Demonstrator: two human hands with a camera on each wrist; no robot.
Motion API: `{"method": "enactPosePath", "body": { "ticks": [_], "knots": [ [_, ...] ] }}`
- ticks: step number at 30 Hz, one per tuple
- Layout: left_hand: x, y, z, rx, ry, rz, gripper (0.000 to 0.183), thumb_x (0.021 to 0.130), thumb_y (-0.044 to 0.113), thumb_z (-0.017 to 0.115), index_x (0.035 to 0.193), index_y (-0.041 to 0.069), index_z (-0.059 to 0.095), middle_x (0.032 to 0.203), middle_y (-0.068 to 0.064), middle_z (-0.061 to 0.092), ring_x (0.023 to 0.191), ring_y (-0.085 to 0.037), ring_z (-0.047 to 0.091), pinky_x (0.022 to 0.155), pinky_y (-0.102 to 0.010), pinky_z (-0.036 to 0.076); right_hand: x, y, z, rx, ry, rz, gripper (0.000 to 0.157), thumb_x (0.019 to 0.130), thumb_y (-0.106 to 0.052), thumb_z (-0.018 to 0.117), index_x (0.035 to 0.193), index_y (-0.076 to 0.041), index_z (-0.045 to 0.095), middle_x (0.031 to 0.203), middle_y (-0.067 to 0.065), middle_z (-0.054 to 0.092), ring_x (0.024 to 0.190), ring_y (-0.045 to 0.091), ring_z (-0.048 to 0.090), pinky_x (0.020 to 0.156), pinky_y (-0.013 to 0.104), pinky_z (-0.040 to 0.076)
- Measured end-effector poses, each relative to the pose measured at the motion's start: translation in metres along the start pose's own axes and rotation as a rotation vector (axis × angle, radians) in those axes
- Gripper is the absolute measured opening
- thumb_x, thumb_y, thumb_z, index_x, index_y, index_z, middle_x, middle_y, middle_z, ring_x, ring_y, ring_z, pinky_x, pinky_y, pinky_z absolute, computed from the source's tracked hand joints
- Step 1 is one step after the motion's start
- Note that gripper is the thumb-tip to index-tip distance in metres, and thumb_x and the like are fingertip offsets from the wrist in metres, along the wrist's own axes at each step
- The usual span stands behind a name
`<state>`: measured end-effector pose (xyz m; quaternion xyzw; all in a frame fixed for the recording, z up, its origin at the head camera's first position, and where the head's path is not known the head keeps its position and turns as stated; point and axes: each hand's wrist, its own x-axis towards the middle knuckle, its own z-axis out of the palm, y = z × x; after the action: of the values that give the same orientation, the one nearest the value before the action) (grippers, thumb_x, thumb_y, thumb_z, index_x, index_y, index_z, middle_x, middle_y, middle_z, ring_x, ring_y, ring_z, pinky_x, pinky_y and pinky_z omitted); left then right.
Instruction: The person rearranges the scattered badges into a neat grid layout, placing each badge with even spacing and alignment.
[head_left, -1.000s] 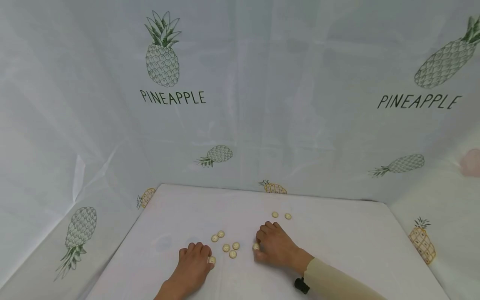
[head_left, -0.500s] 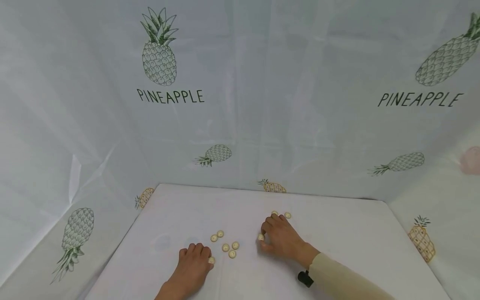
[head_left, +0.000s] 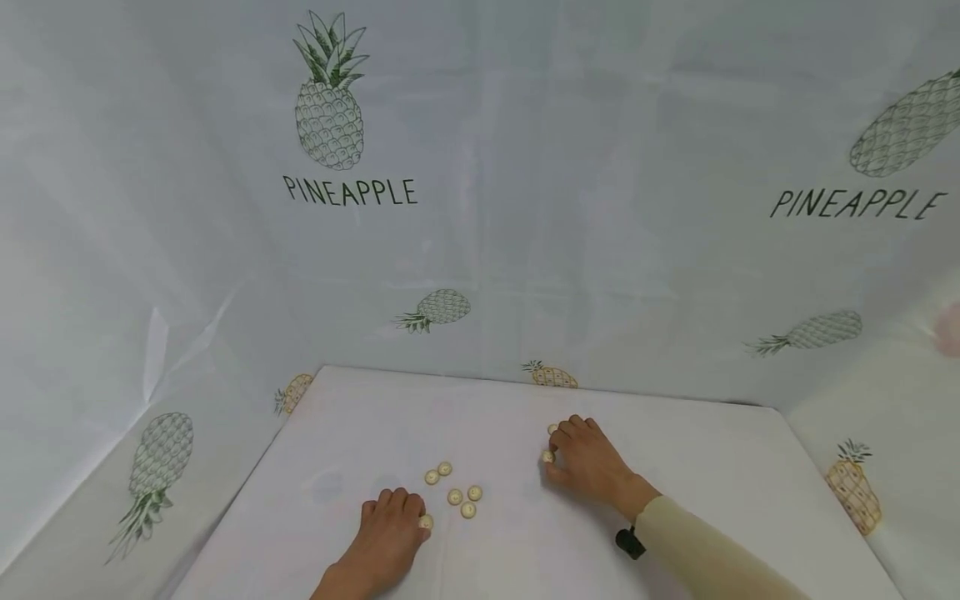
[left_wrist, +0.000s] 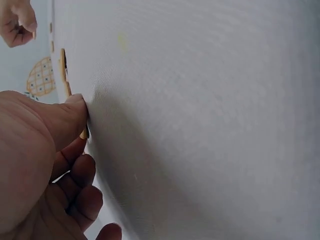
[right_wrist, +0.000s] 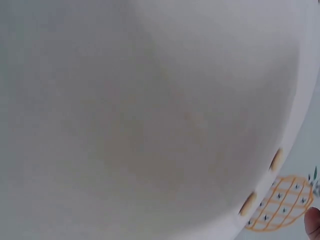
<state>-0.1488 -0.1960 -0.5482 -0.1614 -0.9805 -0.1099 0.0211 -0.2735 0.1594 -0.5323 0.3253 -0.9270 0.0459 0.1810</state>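
My left hand (head_left: 390, 533) rests low on the white table and pinches a small, round, pale wooden disc (head_left: 426, 522) between thumb and fingers. In the left wrist view, only an edge of that disc (left_wrist: 84, 133) shows under the thumb. Farther off to the right, my right hand (head_left: 588, 462) holds a similar disc (head_left: 548, 457) between thumb and forefinger. Just beyond its fingers lies another disc (head_left: 553, 429), partly covered. The right wrist view has two discs (right_wrist: 247, 203) on the table and a fingertip (right_wrist: 313, 222) at the edge.
Between the hands, several loose discs lie in two clusters: a pair (head_left: 432, 477) farther back and a group of three (head_left: 468, 509) nearer. The white tabletop (head_left: 675, 450) ends at a pineapple-printed cloth (head_left: 570, 250) that rises behind and at both sides.
My right hand has slid away from me and to the right, carrying its disc toward the two far discs and covering one. My left hand has stayed in place with its disc.
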Motion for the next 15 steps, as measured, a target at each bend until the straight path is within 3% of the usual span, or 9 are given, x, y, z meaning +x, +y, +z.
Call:
{"method": "enactPosePath", "body": {
  "ticks": [8,15],
  "knots": [
    [0.003,-0.003,0.000,-0.052,-0.035,-0.028,0.026,0.095,0.034,0.078,0.104,0.016,0.062,0.095,0.005,0.053,0.091,-0.016,0.044,0.079,-0.045,0.039,0.026,0.027,0.003,-0.008,0.010,0.018,0.020,0.086,-0.031,0.079,0.087,-0.015,0.067,0.093,0.000,0.066,0.087,0.020,0.050,0.082,0.042,0.044],
    [0.005,0.000,-0.004,-0.071,-0.086,-0.054,0.025,0.096,0.034,0.076,0.108,0.016,0.063,0.099,0.004,0.055,0.092,-0.017,0.043,0.082,-0.048,0.040,0.042,0.028,0.013,-0.021,-0.022,-0.009,0.018,0.089,-0.030,0.078,0.089,-0.015,0.069,0.094,0.000,0.067,0.087,0.022,0.051,0.081,0.043,0.044]
  ]
}}
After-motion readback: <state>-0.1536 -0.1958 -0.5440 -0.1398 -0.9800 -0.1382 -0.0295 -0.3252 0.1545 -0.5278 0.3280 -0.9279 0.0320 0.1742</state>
